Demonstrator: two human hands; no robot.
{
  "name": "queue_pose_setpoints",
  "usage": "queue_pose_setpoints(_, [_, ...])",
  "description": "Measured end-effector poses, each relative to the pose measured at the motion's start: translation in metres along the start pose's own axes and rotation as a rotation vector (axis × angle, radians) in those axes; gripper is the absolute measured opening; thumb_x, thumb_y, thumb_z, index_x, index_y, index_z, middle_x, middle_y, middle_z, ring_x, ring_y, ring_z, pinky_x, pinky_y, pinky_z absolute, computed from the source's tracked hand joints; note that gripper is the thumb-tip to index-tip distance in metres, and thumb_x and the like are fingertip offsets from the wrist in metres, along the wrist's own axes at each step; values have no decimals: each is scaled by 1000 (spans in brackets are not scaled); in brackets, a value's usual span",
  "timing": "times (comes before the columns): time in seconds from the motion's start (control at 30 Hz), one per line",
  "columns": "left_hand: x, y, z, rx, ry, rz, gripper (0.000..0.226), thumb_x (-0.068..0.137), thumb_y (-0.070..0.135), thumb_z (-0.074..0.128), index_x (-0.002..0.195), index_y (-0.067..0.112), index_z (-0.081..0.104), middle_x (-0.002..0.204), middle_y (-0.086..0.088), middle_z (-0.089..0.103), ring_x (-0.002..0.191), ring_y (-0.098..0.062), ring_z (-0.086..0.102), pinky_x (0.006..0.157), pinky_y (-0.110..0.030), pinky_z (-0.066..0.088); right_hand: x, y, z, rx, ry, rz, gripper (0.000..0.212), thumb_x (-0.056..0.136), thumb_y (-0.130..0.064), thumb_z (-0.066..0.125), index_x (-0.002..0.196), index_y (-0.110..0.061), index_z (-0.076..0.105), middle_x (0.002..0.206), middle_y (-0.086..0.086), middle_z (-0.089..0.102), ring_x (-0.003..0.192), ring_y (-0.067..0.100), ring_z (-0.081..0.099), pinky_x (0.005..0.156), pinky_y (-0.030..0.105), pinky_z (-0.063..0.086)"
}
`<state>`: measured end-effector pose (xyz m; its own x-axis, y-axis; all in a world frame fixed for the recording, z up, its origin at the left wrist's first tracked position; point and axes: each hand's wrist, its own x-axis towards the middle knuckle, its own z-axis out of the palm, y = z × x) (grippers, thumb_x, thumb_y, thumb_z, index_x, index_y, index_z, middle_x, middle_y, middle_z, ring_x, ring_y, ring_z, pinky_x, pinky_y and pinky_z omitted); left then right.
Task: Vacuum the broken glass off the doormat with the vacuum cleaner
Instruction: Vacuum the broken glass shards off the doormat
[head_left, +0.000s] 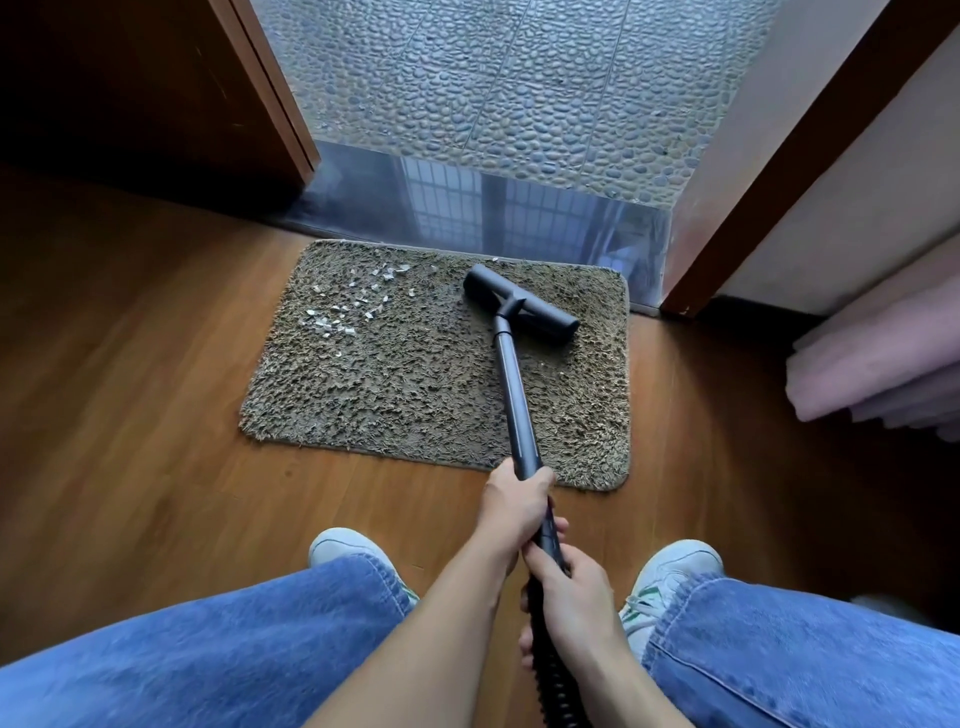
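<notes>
A shaggy grey-brown doormat (415, 395) lies on the wooden floor before a doorway. Small pale shards of broken glass (358, 304) are scattered over its far left part. The black vacuum head (522, 304) rests on the mat's far right part, to the right of the shards and apart from them. Its dark wand (514, 395) runs back toward me. My left hand (511, 506) grips the wand at the mat's near edge. Just behind it, my right hand (569, 584) holds the wand where the ribbed black hose (553, 680) begins.
Brown wooden floor (130, 415) surrounds the mat. A shiny grey threshold (467, 208) and pebble-patterned tiles (493, 88) lie beyond. A dark door (130, 93) stands at left, a door frame (779, 171) at right, pink fabric (878, 364) at far right. My white shoes (343, 545) stand near the mat.
</notes>
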<state>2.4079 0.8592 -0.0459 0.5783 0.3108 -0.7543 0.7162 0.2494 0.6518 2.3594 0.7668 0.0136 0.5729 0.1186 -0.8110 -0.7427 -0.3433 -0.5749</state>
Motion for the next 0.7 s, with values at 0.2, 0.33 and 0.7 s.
queue_pose_setpoints(0.2, [24, 30, 9, -23, -68, 11, 9, 96, 12, 59, 96, 8, 51, 76, -11, 57, 43, -18, 59, 44, -28, 52, 28, -24, -3, 103, 9, 16, 29, 101, -30, 59, 86, -6, 55, 67, 14, 54, 35, 24, 52, 38, 29, 46])
queue_pose_setpoints(0.33, [35, 45, 14, -43, -90, 24, 11, 98, 11, 59, 99, 7, 49, 77, -12, 55, 39, -14, 58, 40, -26, 51, 38, -36, -4, 170, 16, 1, 29, 102, -31, 56, 84, -8, 55, 68, 13, 54, 36, 21, 50, 40, 28, 45])
queue_pose_setpoints(0.7, [1, 10, 23, -17, -119, -39, 12, 97, 13, 61, 96, 7, 51, 75, -13, 56, 38, -16, 59, 41, -29, 54, 6, -1, -13, 119, 47, 50, 28, 103, -30, 54, 88, -5, 55, 69, 16, 52, 35, 23, 50, 36, 28, 46])
